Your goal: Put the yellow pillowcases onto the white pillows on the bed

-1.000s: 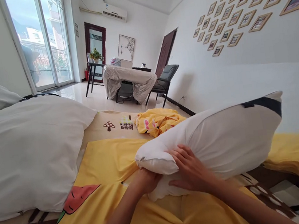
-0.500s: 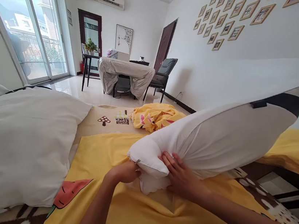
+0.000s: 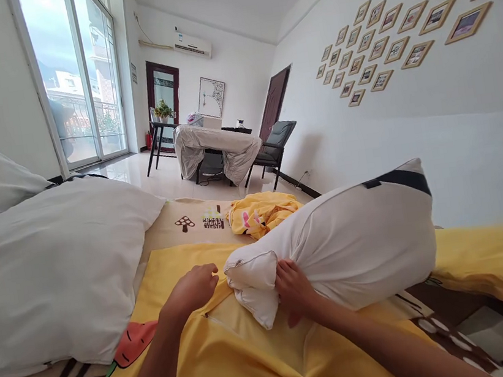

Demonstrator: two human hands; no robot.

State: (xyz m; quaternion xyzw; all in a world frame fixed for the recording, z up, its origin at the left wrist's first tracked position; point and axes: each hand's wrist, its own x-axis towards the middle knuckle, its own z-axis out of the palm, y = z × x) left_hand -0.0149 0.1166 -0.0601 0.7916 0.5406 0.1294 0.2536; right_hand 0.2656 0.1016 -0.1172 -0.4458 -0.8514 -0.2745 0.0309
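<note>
I have no view of the palm of the bare right hand point(image 3: 295, 286), turned into the plump white fabric pillow with a dark end band point(image 3: 363, 232), whose underside is hidden too. The bare left hand point(image 3: 194, 289) shows me its back, not its palm. My bottom edge cuts off both bare forearms point(image 3: 152, 365) and the flat yellow cloth point(image 3: 237, 363); its printed red carrot point(image 3: 133, 343) slips behind the left forearm. The pillow covers part of the crumpled yellow printed cloth point(image 3: 261, 210). I can't read the small brown lettering point(image 3: 213, 222), nor make out the photos in pale wooden frames point(image 3: 365, 40), some cropped at upper right.
</note>
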